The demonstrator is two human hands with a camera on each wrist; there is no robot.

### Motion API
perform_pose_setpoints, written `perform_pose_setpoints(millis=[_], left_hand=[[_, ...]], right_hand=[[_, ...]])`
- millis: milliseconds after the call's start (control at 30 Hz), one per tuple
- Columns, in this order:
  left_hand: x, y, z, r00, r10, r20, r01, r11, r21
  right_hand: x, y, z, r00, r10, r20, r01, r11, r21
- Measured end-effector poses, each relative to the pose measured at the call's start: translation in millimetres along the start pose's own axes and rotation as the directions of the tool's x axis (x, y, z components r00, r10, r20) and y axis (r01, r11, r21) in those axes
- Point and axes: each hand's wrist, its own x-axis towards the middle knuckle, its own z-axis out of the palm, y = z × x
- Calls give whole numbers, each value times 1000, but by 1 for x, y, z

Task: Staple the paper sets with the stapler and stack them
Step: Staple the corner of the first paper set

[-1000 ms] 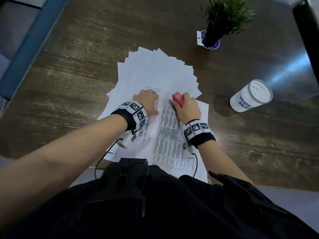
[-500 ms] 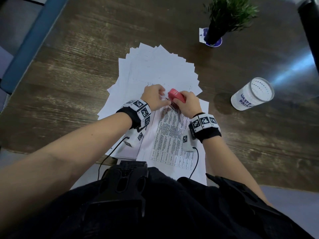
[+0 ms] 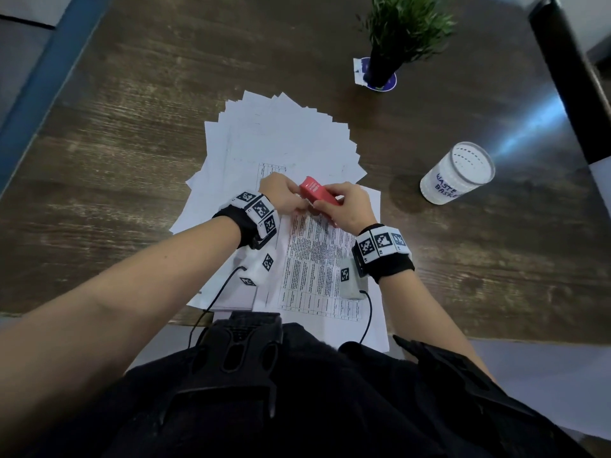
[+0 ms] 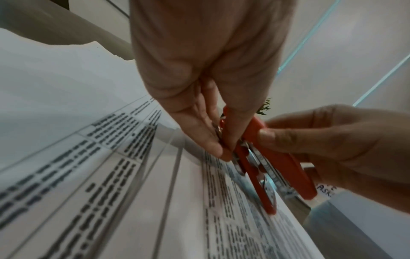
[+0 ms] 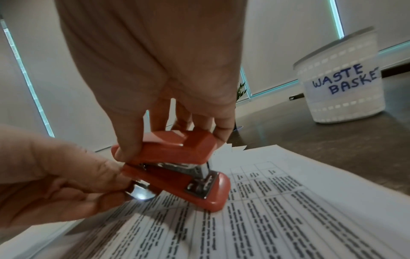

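Note:
The small red stapler (image 3: 318, 194) is held a little above the printed paper set (image 3: 314, 259) near the table's front edge. My right hand (image 3: 327, 203) grips its top between thumb and fingers (image 5: 221, 138). In the right wrist view the stapler (image 5: 177, 168) tilts with its jaw end down, close to the sheet (image 5: 288, 210). My left hand (image 3: 302, 204) pinches the shiny metal part at its rear end, as the left wrist view shows on the stapler (image 4: 279, 168). A fanned pile of white sheets (image 3: 281, 133) lies behind the hands.
A white cup marked WASTE BASKET (image 3: 459, 175) stands on the dark wooden table (image 3: 132, 160) to the right. A potted plant (image 3: 393, 38) is at the back. A dark chair back (image 3: 568, 77) rises at the far right. The printed sheets overhang the table's front edge.
My left hand has left the paper and come across to the stapler's rear. The right hand has lifted the stapler off the sheet and turned it between both hands.

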Motion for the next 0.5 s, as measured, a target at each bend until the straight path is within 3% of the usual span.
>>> perform_pose_setpoints(millis=[100, 233, 367, 500], left_hand=[[0, 3, -5, 999, -9, 49, 12, 999, -52], [1, 11, -11, 999, 1, -32, -4, 996, -94], [-1, 41, -4, 986, 163, -32, -164, 985, -60], [-2, 98, 21, 944, 327, 37, -329, 944, 41]], right_hand=[[-5, 7, -4, 999, 40, -24, -41, 999, -27], [-9, 20, -11, 994, 98, -52, -106, 976, -188], [-9, 36, -23, 974, 192, -124, -213, 958, -193], [-15, 71, -49, 925, 338, -172, -370, 906, -208]])
